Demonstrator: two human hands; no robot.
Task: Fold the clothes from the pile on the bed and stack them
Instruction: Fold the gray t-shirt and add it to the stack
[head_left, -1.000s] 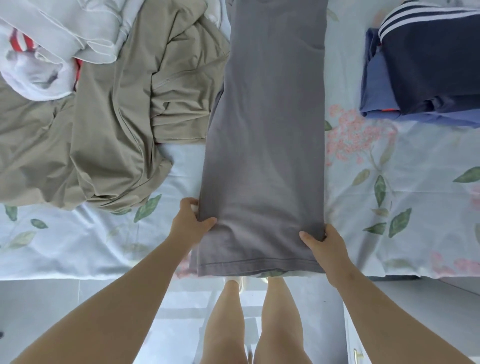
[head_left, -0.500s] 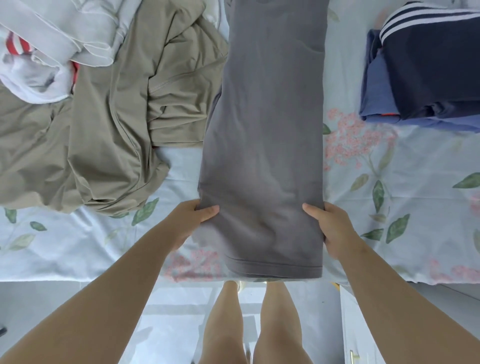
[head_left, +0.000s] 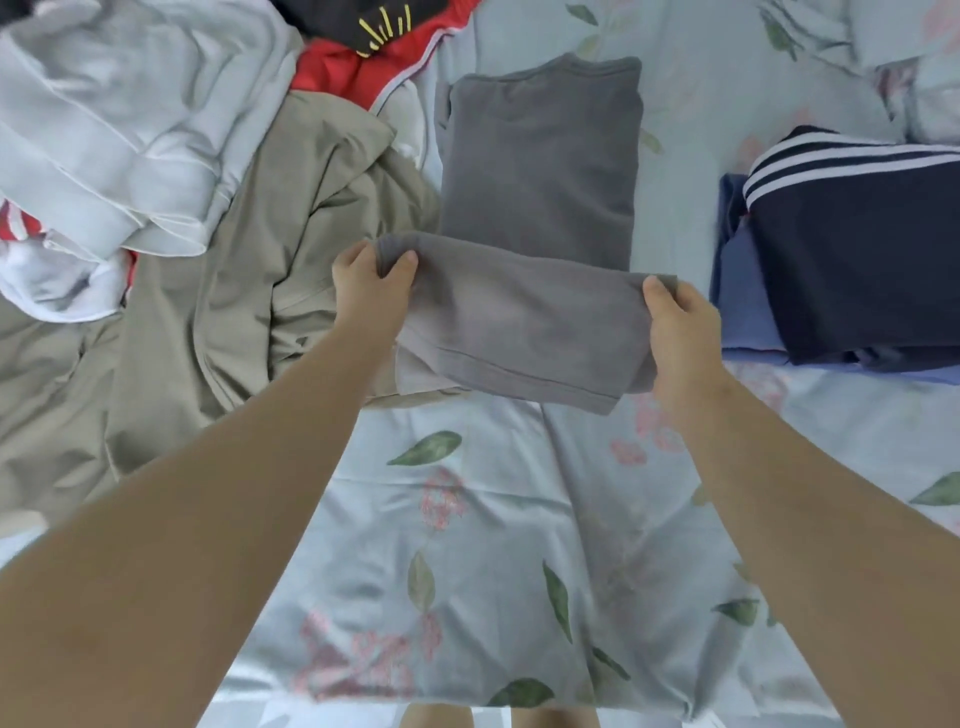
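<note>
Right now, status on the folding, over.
Left hand and right hand each pinch a corner of the grey shirt, lower part lifted mid-fold. Folded stack at right, unfolded pile close at left; nothing lies on the shirt.

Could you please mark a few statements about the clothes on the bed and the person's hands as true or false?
1. The left hand and the right hand both grip the grey garment. True.
2. The navy striped garment lies to the left of the grey garment. False: it lies to its right.
3. The navy striped garment rests on a blue garment. True.
4. The beige garment is neatly folded. False: it lies crumpled, left of the grey garment.
5. The grey garment lies flat and unfolded. False: its near part is lifted and doubled over in the hands.
</note>
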